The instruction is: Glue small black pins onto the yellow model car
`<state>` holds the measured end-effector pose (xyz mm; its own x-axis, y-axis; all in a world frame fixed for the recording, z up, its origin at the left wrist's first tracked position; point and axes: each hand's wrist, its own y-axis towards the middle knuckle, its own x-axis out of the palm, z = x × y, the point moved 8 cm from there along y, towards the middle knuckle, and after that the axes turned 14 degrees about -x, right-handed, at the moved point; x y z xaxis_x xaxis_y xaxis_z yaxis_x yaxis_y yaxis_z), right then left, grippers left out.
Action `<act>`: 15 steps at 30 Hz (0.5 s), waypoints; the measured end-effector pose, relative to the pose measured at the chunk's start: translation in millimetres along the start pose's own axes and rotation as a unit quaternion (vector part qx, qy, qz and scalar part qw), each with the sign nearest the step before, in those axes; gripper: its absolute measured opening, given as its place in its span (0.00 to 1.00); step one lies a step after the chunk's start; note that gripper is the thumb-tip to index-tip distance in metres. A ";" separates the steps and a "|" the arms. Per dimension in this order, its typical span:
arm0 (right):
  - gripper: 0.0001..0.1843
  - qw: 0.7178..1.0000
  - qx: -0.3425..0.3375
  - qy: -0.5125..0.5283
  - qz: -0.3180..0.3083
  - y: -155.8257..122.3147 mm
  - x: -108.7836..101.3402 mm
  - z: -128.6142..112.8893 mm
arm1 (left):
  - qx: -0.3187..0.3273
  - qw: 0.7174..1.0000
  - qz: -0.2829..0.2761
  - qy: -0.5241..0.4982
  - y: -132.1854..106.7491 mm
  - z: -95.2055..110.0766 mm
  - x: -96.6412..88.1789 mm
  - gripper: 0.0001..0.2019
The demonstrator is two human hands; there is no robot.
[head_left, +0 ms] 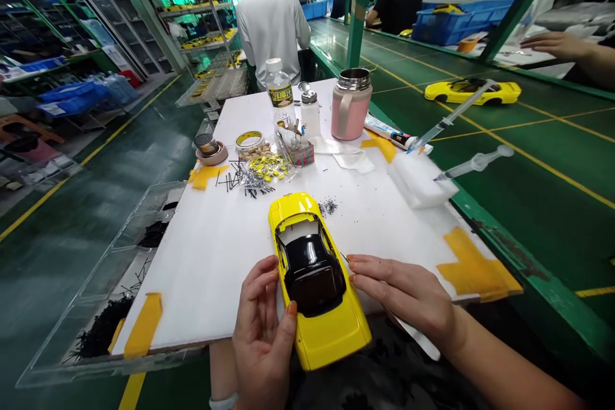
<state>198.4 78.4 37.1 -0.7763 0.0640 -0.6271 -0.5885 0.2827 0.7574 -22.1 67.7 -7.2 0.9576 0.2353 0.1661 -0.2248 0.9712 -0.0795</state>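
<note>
You're cradling the yellow model car (pixel 327 333) in your left hand (pixel 262 333), fingers curled around its side, just over the edge of the white board (pixel 206 288). Your right hand (pixel 403 295) is pinching a thin metal pin (pixel 344 257) beside the black roof (pixel 310 269); you're needing a steady left-hand hold to line it up.

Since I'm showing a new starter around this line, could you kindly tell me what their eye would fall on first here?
The glossy yellow model car body with its black roof comes first, held between the left hand and right hand at the near edge of the white board. Beyond it, a scatter of black pins lies on the board, and a second yellow car body sits on the green bench at upper right.
</note>
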 end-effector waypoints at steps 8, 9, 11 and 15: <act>0.22 1.000 0.002 0.000 0.016 -2.5 -0.3 1.1 | 0.004 1.000 -0.001 0.005 -1.0 -0.6 -0.1 0.18; 0.22 1.000 0.002 0.000 0.014 -2.8 0.1 1.3 | 0.003 1.000 -0.001 0.004 -1.1 -0.9 -0.4 0.18; 0.22 1.000 0.001 0.001 0.009 -2.9 1.1 1.1 | 0.002 1.000 -0.001 0.005 -0.8 -0.8 -0.6 0.18; 0.20 1.000 -0.006 -0.004 -0.002 -1.2 2.2 -0.8 | 0.006 1.000 0.000 0.008 0.2 1.1 0.3 0.17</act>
<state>197.2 77.4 34.9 -0.7726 0.0712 -0.6309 -0.5938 0.2706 0.7577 -22.1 68.1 -6.1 0.9605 0.2341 0.1502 -0.2264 0.9717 -0.0668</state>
